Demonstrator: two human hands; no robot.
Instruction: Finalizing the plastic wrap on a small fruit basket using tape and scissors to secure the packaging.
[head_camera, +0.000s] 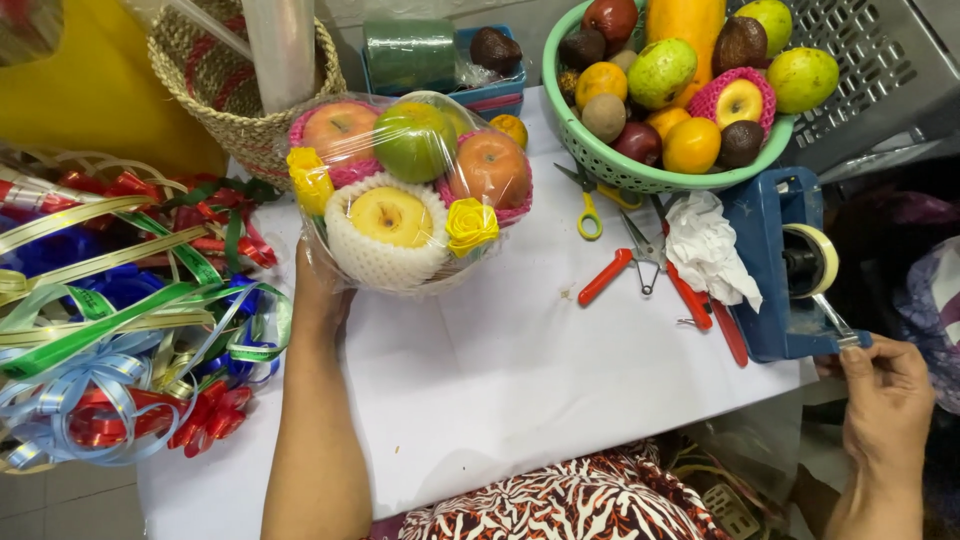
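A fruit basket wrapped in clear film (410, 190) stands on the white table (500, 380). It holds apples in foam nets and two yellow ribbon roses. My left hand (318, 295) cups the wrapped basket from its near left side. My right hand (885, 395) is at the front end of the blue tape dispenser (785, 270), fingers pinched at the strip of tape coming off its cutter. The tape roll (815, 258) sits on the dispenser.
A green colander of mixed fruit (640, 170) stands at the back right. Yellow scissors (588, 215), red-handled pliers (640, 265) and crumpled white paper (705, 250) lie by the dispenser. A heap of coloured ribbon bows (120, 320) fills the left. A woven basket (230, 90) stands behind.
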